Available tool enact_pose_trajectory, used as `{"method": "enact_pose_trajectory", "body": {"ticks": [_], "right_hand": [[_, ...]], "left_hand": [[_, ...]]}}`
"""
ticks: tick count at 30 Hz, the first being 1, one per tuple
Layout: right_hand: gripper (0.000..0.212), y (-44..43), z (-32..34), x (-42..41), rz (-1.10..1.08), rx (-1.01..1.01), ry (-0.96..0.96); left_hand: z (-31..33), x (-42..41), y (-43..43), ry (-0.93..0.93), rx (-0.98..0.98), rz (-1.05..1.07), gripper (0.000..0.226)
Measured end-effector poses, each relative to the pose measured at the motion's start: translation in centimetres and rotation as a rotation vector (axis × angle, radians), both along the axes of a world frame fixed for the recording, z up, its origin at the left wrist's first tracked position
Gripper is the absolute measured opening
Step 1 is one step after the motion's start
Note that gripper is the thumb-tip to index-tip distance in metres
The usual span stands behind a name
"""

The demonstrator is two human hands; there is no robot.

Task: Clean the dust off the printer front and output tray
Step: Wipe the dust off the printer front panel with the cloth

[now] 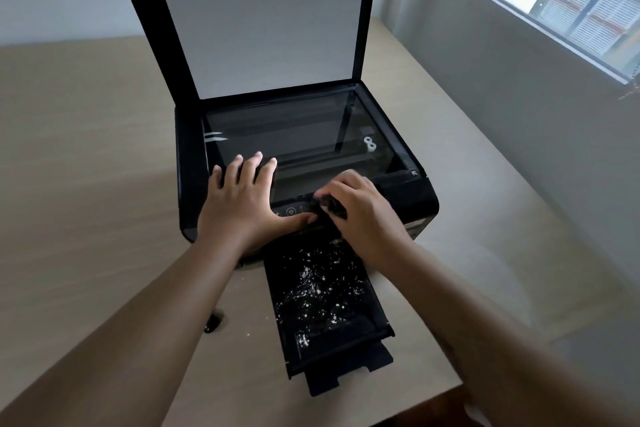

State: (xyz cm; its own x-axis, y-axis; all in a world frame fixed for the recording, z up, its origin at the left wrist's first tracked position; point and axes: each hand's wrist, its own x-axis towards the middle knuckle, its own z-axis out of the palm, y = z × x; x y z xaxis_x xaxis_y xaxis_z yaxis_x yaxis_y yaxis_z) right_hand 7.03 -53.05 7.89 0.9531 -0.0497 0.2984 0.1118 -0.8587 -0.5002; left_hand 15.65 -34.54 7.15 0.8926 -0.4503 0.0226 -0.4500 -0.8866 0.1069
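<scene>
A black printer stands on a beige table with its scanner lid raised upright. The pulled-out output tray carries many white dust specks. My left hand lies flat on the scanner glass and front panel, fingers spread, thumb along the button strip. My right hand grips a small black cloth against the front control panel, just above the tray.
The beige table reaches left and right of the printer; its front edge runs at the bottom right. A small black object lies on the table left of the tray. A grey wall with a window stands at the right.
</scene>
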Motion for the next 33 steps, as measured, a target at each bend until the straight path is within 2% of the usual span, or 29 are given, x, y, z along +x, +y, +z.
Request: {"method": "enact_pose_trajectory", "body": {"ticks": [4, 7, 9, 13, 19, 23, 25, 27, 30, 33], "right_hand": [[0.023, -3.9, 0.8, -1.2, -0.166, -0.105, 0.018], [0.020, -7.1, 1.5, -1.6, -0.361, 0.035, -0.023], [0.016, -7.5, 1.1, -1.8, -0.407, 0.065, -0.014], [0.018, -5.6, -0.4, -1.7, -0.239, -0.012, 0.003], [0.016, -6.9, 2.9, -1.4, -0.013, -0.544, 0.091], [0.017, -7.5, 4.7, -0.6, 0.195, -0.694, 0.130], [0.018, -8.3, 5.4, 0.0, 0.161, -0.745, 0.101], [0.016, -9.5, 5.8, 0.0, -0.007, -0.631, 0.091], [0.017, -9.5, 5.0, -0.9, -0.113, -0.234, 0.090], [0.014, -6.8, 2.6, -1.3, -0.184, -0.200, 0.136]], "left_hand": [[-0.2, 0.0, 0.1, -0.018, -0.007, 0.000, 0.127], [-0.2, 0.1, 0.1, -0.023, -0.002, 0.002, 0.127], [-0.2, 0.1, 0.1, -0.032, -0.001, 0.001, 0.127], [-0.4, 0.1, 0.0, -0.039, 0.004, 0.004, 0.126], [-0.3, 0.2, 0.1, -0.036, 0.002, -0.002, 0.126], [-0.3, 0.2, 0.0, -0.037, 0.007, -0.004, 0.126], [-0.4, 0.2, 0.1, -0.034, 0.009, -0.004, 0.126], [-0.3, 0.2, 0.1, -0.035, 0.008, -0.004, 0.126], [-0.3, 0.2, 0.0, -0.043, 0.001, 0.002, 0.126], [-0.2, 0.1, -0.1, -0.038, 0.004, 0.003, 0.127]]}}
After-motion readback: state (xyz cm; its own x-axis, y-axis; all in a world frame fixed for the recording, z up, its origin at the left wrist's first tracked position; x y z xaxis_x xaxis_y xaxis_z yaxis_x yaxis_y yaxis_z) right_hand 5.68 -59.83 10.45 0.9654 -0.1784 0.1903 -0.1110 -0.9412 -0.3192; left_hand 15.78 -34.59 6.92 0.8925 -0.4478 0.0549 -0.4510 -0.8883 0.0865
